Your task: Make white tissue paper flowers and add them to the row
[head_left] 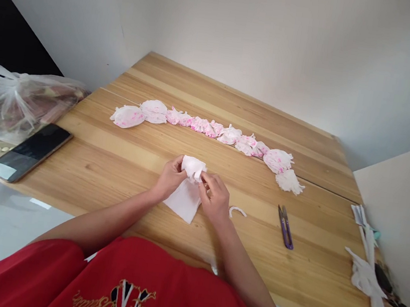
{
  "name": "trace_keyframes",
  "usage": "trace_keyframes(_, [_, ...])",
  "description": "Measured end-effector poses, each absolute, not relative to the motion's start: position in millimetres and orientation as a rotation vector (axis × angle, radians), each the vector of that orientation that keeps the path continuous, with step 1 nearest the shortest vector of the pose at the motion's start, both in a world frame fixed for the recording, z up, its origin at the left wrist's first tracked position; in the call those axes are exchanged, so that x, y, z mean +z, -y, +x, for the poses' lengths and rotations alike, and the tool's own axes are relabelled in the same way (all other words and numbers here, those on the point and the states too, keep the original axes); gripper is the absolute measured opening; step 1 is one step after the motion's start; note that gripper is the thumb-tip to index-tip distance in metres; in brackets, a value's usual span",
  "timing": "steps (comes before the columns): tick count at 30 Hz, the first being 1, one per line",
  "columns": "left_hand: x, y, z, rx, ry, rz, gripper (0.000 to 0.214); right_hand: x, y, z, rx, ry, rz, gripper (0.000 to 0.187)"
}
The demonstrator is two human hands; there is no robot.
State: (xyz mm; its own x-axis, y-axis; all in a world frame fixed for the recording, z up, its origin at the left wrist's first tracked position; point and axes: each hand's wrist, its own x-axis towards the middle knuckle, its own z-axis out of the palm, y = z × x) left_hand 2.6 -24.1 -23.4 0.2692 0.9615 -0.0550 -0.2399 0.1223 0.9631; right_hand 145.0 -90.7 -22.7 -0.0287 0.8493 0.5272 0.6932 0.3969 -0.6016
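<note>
Both hands met over the middle of the wooden bench [119, 172], working one piece of white tissue [190, 182]. The left hand [170, 178] had its fingers [178, 164] curled in and pinched on the left side of the gathered, ruffled top of the tissue. The right hand [215, 197] came in from the other side, its fingers [205, 179] bent and nearly closed on the same bunched part, thumb and forefinger gripping the paper. Below the hands the flat end of the tissue lay spread on the bench, reaching toward the person's red shirt [134, 285].

Beyond the hands a row of finished paper flowers [208, 129], white with pink blotches, stretched across the bench. A small curled paper scrap [238, 211] lay just right of the right hand, and purple-handled snips [285, 226] lay further right. A stack of white paper strips [371, 271] sat at the right edge. A dark phone [29, 152] rested at the left edge, near a clear plastic bag [19, 99].
</note>
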Motion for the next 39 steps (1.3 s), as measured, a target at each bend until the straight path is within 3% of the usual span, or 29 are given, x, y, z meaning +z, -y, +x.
trace_keyframes(11, [-24.4,27.3,0.0,0.877,-0.836,1.409,0.040,-23.9,89.0,148.9,0.482,1.481,-1.453,0.023])
trace_keyframes(17, [-32.1,23.6,1.8,0.952,-0.927,1.239,0.031,-21.6,88.8,150.5,0.620,1.364,-1.435,0.024])
trace_keyframes(23, [-30.1,23.3,1.2,0.983,-0.883,1.091,0.033,-18.6,83.0,157.4,0.751,1.024,-1.438,0.033])
trace_keyframes(29, [-28.1,24.3,2.1,0.966,-0.886,1.075,0.033,-12.7,85.6,157.1,0.867,1.039,-1.325,0.042])
trace_keyframes(39, [-28.3,27.6,3.2,0.887,-0.825,1.156,0.030,-15.9,84.2,156.5,0.880,0.915,-1.411,0.030])
